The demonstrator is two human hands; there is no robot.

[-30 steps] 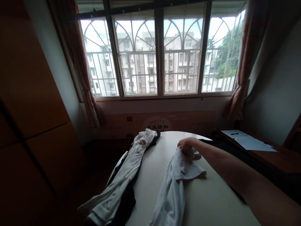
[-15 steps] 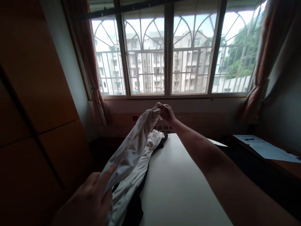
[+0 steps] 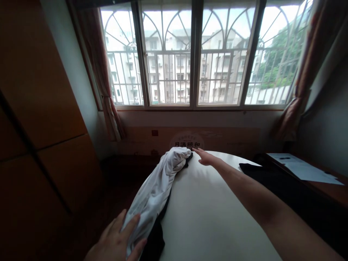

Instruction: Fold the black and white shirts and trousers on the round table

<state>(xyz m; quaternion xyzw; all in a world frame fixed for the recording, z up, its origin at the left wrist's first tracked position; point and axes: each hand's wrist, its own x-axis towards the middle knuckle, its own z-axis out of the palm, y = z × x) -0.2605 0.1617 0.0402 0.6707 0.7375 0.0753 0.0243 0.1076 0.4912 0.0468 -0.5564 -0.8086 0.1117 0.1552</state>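
A long strip of crumpled white cloth (image 3: 152, 195), perhaps a garment, lies along the left side of the white table (image 3: 206, 217), bunched at its far end. Black cloth (image 3: 154, 239) shows from beneath its right edge. My left hand (image 3: 116, 235) rests at the near end of the white cloth, fingers spread over it and not closed. Over the far part of the table, just right of the bunched end, my right hand (image 3: 205, 157) reaches with its fingers stretched out. Nothing is in it.
More black cloth (image 3: 285, 199) lies along the table's right side. Beyond it stands a brown desk with white papers (image 3: 307, 170). A printed cardboard box (image 3: 225, 137) is below the barred window (image 3: 194, 58). Wooden cabinets (image 3: 40, 127) rise at the left.
My right hand has let go of the raised end of the white cloth and come down. The cloth now lies on the table. My left hand's fingers have spread.
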